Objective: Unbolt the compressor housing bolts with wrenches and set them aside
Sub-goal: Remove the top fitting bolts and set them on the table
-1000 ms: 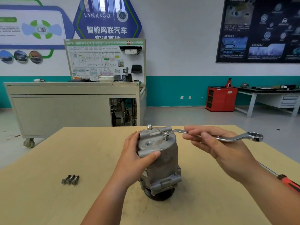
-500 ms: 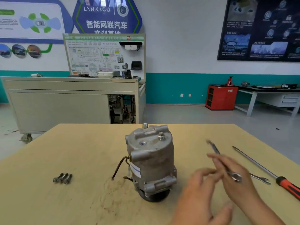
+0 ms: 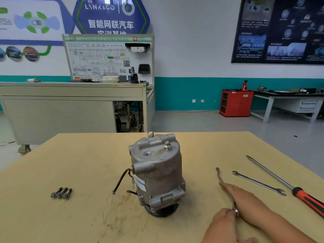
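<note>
Three loose bolts [image 3: 61,192] lie side by side at the left of the bench [image 3: 87,163], well apart from the compressor [image 3: 157,172]. It stands upright in the middle of the frame, with a rear bolt [image 3: 150,134] and a front bolt [image 3: 166,146] sticking up from its top. At lower right both hands meet at the ring wrench [image 3: 219,177]. The right hand [image 3: 245,199] rests along it with fingers straight. The left hand [image 3: 222,225] has curled fingers at its near ring end — whether they pinch it I cannot tell. Further right lie an open-end wrench [image 3: 259,182] and a red-handled screwdriver [image 3: 305,198].
</note>
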